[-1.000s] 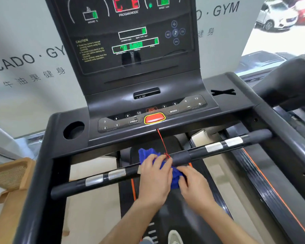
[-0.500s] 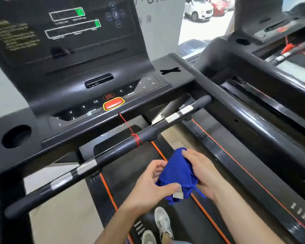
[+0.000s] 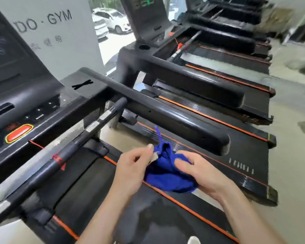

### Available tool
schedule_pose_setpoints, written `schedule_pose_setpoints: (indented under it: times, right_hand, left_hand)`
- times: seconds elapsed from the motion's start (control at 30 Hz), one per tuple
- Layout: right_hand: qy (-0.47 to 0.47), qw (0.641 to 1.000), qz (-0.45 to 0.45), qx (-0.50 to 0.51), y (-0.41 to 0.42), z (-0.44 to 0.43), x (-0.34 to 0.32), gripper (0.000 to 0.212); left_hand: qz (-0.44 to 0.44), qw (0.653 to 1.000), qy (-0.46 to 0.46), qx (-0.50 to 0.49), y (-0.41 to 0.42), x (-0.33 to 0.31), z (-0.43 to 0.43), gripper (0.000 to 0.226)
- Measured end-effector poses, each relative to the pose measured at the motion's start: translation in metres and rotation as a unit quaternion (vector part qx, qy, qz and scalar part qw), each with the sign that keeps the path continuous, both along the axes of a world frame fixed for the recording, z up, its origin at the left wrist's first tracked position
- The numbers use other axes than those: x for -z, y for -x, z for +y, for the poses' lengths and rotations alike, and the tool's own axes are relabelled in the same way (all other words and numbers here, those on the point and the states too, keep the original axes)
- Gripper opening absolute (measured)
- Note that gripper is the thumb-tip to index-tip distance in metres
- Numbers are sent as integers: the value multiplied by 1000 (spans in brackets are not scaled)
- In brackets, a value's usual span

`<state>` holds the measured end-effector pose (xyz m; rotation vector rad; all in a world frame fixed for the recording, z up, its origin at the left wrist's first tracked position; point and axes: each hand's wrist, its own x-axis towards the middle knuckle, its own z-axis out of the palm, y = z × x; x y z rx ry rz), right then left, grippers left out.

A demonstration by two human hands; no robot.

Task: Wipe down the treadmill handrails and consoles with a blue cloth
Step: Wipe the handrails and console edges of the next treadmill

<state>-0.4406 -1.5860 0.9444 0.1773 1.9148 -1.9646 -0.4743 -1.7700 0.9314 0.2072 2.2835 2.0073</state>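
Note:
A crumpled blue cloth (image 3: 167, 171) hangs between both hands above the treadmill belt (image 3: 148, 217). My left hand (image 3: 132, 169) pinches its left edge by a small white tag, and my right hand (image 3: 201, 175) cups it from the right. The front crossbar handrail (image 3: 74, 143), black with silver patches and a red cord tied round it, runs diagonally to the left of the hands, apart from them. The right side handrail (image 3: 165, 113) stretches behind the cloth. The console (image 3: 25, 110) with its red stop button (image 3: 18, 133) sits at the far left.
A second treadmill (image 3: 209, 80) stands to the right with its own console (image 3: 144, 16), and more machines lie beyond it. A white gym banner (image 3: 60, 32) hangs behind the console. Bare floor (image 3: 292, 155) runs along the right. My shoe tip (image 3: 194, 240) shows at the bottom.
Both hands came off the front crossbar with the cloth and drew it back over the belt. The view swung right, bringing the neighbouring treadmills into sight.

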Motion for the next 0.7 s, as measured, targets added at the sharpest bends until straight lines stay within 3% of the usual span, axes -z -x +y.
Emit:
schedule_pose_setpoints:
  times: [0.07,0.17,0.3,0.37,0.47,0.53,0.63,0.7]
  right_hand:
    - [-119,991,51,-38,-14,32,-1,52]
    - [-216,972,91,14,-36,88,0,46]
    - [-264,958,115,9,-60,181,12,32]
    - [-222,969,107,16,-71,224,18,31]
    - [-75,995,50,38,-84,286,26,21]
    - [-11,1000,14,25,-86,324,33,33]
    - [83,996,-21,14,-79,370,40,49]
    - [71,996,-13,45,-65,394,36,37]
  left_hand:
    - [55,997,23,50,-8,-13,36,67]
    - [91,992,12,89,-19,-28,97,59]
    - [18,994,-52,91,-37,-39,191,55]
    - [-48,988,-103,106,-51,-43,233,46]
    - [-132,974,-144,114,-65,-44,278,39]
    - [-168,963,-156,141,-64,-39,295,38]
    - [-129,968,-70,202,-56,-33,319,27]
    - [-87,976,2,197,-46,-31,346,30]
